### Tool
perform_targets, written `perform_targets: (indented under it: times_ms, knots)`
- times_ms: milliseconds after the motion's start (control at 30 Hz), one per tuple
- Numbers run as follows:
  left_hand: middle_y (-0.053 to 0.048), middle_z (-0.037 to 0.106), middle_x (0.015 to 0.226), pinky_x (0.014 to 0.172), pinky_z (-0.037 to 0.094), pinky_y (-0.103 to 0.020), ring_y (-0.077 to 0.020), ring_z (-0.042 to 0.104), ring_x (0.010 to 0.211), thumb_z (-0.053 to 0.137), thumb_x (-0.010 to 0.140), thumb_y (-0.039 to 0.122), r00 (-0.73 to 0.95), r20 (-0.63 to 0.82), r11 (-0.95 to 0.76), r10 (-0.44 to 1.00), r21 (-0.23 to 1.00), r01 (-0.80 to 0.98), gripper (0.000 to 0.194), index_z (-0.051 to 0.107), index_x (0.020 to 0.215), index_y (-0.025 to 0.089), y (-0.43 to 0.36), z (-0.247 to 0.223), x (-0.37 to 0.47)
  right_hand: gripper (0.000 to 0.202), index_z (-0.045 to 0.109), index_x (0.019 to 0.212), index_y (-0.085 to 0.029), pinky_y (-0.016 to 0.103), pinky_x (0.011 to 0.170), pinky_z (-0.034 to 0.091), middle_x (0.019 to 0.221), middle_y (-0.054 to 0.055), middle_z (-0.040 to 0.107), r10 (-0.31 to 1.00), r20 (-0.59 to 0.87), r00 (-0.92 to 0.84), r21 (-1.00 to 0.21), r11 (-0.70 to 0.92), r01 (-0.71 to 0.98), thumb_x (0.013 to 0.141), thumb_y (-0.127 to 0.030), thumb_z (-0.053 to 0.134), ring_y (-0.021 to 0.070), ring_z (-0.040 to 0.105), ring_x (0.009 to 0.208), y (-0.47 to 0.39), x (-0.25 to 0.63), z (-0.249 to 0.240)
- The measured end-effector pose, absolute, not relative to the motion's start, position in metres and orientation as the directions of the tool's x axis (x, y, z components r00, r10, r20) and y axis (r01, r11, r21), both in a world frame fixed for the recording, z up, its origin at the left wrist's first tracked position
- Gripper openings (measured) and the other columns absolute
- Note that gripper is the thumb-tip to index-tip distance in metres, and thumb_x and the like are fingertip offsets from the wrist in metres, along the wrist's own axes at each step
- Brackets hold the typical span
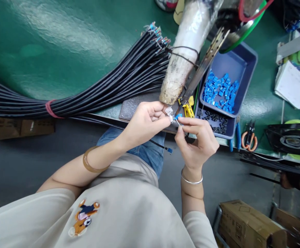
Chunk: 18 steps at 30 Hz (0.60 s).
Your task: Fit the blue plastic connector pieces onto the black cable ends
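My left hand (pixel 152 119) is closed at the bench edge, its fingertips around a whitish piece (pixel 168 111) beside a small blue connector (pixel 177 116). My right hand (pixel 198 137) meets it from the right, thumb and forefinger pinching a thin pale wire (pixel 177 122) that reaches the connector. Just above the connector comes down the dark tip of a slotted metal tool (pixel 200 74), which looks like a soldering iron. Fingers partly hide what lies between the hands. Below them hangs a black cable (pixel 157 144) ending in another blue connector (pixel 168 150).
A bundle of black cables (pixel 88 100) with stripped ends lies left. A wrapped tube (pixel 183 48) hangs close above my hands. Right are a bin (pixel 248 69) of blue parts, a tray of black parts (pixel 214 120), a yellow tool (pixel 189 109), blue-handled pliers (pixel 238 134) and orange-handled scissors (pixel 249 140).
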<state>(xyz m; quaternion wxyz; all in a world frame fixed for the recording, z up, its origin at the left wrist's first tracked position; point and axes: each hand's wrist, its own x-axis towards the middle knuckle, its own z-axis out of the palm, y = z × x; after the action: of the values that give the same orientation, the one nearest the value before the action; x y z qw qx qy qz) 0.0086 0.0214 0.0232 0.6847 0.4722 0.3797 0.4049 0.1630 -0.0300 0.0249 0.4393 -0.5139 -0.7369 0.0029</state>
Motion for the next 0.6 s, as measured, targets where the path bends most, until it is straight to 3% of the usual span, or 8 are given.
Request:
perform_targets:
  times_ms: [600]
  knots:
    - [0.005,0.037,0.055,0.05,0.025,-0.021,-0.0055,0.031,0.052,0.059,0.072,0.012,0.408,-0.163,0.247,0.898,0.955,-0.162,0.011,0.052,0.065,0.016,0.0231,0.0237,0.0079,0.019,0.058,0.08,-0.023,0.03,0.073,0.057,0.089,0.0,0.073,0.771,0.63,-0.099,-0.45,0.466,0.762,0.077,-0.006,0.067,0.0146,0.07,0.082,-0.0288,0.1629,0.027]
